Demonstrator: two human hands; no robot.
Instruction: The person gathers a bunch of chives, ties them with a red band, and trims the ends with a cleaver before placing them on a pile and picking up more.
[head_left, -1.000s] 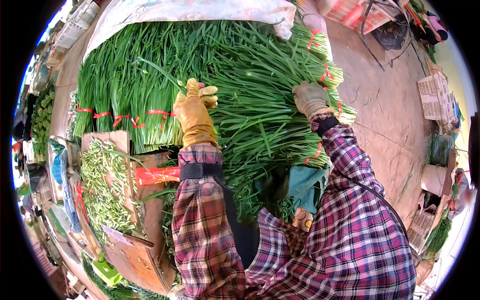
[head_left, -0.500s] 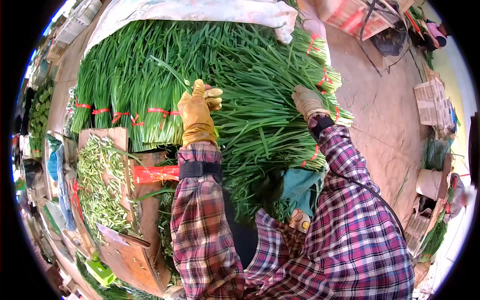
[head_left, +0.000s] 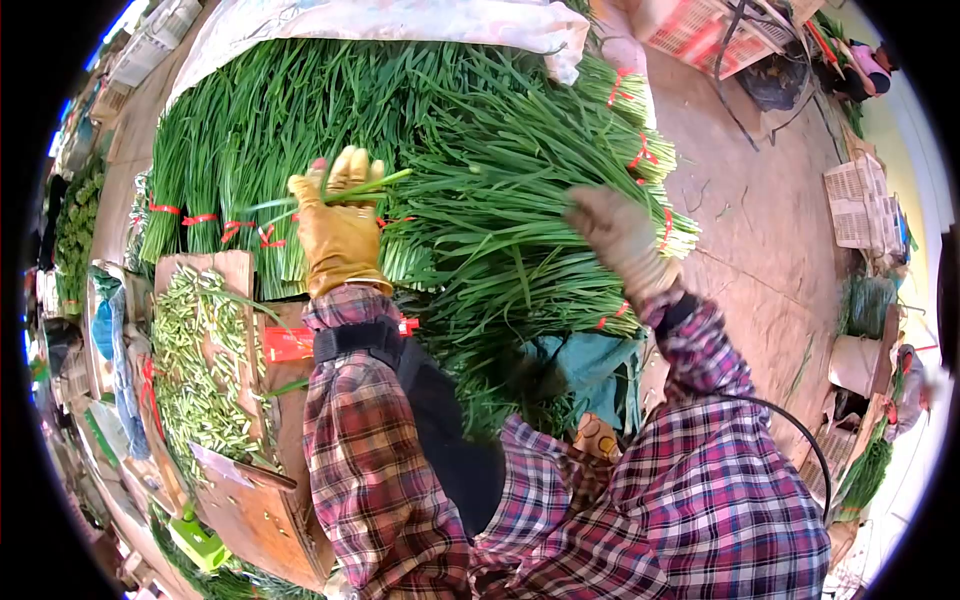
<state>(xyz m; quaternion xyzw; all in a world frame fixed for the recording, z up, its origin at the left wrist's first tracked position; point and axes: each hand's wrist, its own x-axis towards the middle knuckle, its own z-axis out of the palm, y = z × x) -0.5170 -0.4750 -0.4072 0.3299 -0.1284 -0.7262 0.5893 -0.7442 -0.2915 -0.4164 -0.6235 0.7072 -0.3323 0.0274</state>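
My left hand (head_left: 342, 232), in a yellow rubber glove, is raised over tied garlic chive bundles (head_left: 265, 160). A few loose garlic chive stalks (head_left: 385, 183) lie crosswise between its thumb and fingers, pinched there. My right hand (head_left: 612, 228), in a pale, soiled glove, is above another heap of garlic chives (head_left: 520, 190), near the red-tied stem ends on the right. Motion smears its fingers, and I cannot make out a grip. Red ties (head_left: 320, 222) band the bundles; a white cloth (head_left: 400, 20) covers their far edge.
On my left is a wooden board (head_left: 240, 270) with chopped pale stem pieces (head_left: 205, 360). A red packet of ties (head_left: 288, 343) lies next to it. Plastic crates (head_left: 855, 200) stand on the right, past the brown floor (head_left: 750, 230). A teal bag (head_left: 590, 370) is near my lap.
My left hand has moved left with the stalks and turned its fingers upward. My right hand has lifted off the chives and shifted slightly down.
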